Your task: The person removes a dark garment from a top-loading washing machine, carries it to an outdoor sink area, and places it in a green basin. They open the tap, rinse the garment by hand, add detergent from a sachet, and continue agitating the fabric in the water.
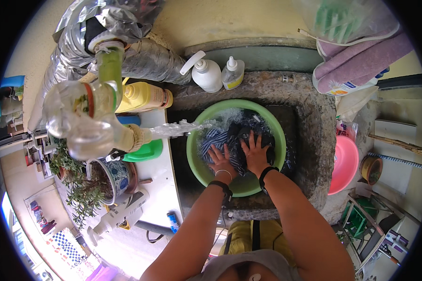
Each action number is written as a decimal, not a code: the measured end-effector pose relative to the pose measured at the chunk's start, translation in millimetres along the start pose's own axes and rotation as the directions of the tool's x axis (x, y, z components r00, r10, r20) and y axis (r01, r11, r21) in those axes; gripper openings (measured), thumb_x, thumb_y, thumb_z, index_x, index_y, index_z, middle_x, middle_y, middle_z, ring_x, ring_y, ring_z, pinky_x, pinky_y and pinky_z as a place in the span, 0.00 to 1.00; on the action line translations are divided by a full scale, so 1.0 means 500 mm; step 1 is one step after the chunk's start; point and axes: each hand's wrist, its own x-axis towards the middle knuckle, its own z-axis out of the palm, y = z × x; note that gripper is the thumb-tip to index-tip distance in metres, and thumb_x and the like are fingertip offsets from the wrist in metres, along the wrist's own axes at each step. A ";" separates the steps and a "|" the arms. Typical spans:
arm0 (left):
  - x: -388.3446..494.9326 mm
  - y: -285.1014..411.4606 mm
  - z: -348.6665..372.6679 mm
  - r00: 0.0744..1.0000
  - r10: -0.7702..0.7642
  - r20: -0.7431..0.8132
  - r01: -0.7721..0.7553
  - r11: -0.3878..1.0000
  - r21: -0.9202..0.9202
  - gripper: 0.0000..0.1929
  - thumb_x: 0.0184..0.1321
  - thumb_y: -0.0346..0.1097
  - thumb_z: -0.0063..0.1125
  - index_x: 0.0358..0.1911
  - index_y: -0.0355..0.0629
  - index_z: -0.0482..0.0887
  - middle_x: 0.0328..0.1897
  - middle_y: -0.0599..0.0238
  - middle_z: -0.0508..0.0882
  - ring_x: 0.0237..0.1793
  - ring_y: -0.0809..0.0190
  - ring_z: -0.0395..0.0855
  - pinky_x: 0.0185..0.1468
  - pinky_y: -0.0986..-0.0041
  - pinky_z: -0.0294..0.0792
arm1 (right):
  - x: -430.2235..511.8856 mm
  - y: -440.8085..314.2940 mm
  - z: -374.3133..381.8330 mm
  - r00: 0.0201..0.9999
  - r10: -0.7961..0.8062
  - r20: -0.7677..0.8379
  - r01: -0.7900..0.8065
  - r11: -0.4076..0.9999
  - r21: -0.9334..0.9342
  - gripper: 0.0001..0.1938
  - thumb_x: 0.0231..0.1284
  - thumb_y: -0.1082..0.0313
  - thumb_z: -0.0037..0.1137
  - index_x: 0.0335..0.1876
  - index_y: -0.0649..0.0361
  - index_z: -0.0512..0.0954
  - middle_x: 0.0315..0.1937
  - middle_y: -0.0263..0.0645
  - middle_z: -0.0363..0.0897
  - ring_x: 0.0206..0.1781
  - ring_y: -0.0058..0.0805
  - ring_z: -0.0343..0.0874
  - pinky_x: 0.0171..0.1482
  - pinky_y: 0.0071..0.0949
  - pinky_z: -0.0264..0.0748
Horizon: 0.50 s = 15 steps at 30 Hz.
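Note:
A round green plastic basin [191,154] stands in the stone sink [316,140]. Wet clothes lie in its water: a blue-and-white striped garment [211,137] at the left and a dark garment [240,131] beside it. My left hand [222,161] rests on the striped cloth, fingers spread. My right hand [256,154] presses on the dark garment, also with spread fingers. From the tap [126,137] at the left, a stream of water [176,129] runs into the basin and foams at its far left side.
A white pump bottle [206,75] and a clear squeeze bottle [233,73] stand on the far ledge. Left are a yellow jug [144,96], a potted plant [116,179] and a blue brush [172,222]. A pink basin [344,165] and purple towel [362,66] are right.

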 end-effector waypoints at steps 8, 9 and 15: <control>0.114 -0.023 0.027 0.963 0.042 0.266 -0.100 0.973 0.208 0.49 0.54 0.55 0.54 0.73 0.49 0.37 0.77 0.52 0.41 0.75 0.42 0.35 0.68 0.39 0.44 | 0.063 0.021 -0.002 0.962 -0.050 0.268 0.029 0.996 0.080 0.56 0.28 0.44 0.75 0.71 0.40 0.54 0.70 0.47 0.47 0.70 0.58 0.50 0.57 0.64 0.62; 0.121 -0.025 0.028 0.957 0.102 0.270 -0.154 0.971 0.180 0.49 0.53 0.56 0.55 0.73 0.49 0.38 0.77 0.54 0.41 0.75 0.43 0.35 0.68 0.39 0.43 | 0.066 0.022 -0.002 0.960 -0.052 0.275 0.034 0.997 0.069 0.57 0.27 0.43 0.75 0.71 0.41 0.54 0.70 0.47 0.47 0.70 0.58 0.49 0.58 0.63 0.63; 0.083 -0.038 -0.064 0.958 0.139 0.249 -0.159 0.985 0.064 0.55 0.40 0.58 0.70 0.71 0.54 0.48 0.76 0.56 0.46 0.74 0.47 0.44 0.67 0.39 0.48 | 0.064 0.034 -0.101 0.939 -0.104 0.327 0.060 0.988 0.143 0.49 0.37 0.43 0.70 0.69 0.46 0.58 0.69 0.49 0.51 0.67 0.56 0.56 0.58 0.55 0.66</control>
